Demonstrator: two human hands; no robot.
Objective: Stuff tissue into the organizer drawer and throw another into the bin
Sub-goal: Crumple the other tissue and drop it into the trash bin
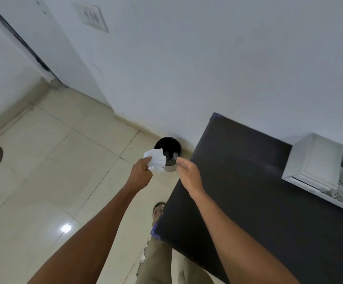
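Tiled floor point(43, 160): left hand point(140, 174) pinches crumpled tissue point(156, 160) over black bin point(169, 147); right hand point(189, 175) empty, fingers loosely together.

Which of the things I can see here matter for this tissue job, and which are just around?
Part of the job:
tissue pinched in the left hand
black bin
white organizer
right hand, open and empty

Just around:
dark table
wall switch plate
sandal

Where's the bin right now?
In the head view, the bin stands on the tiled floor against the wall, just left of the dark table, beyond the tissue held in the left hand.
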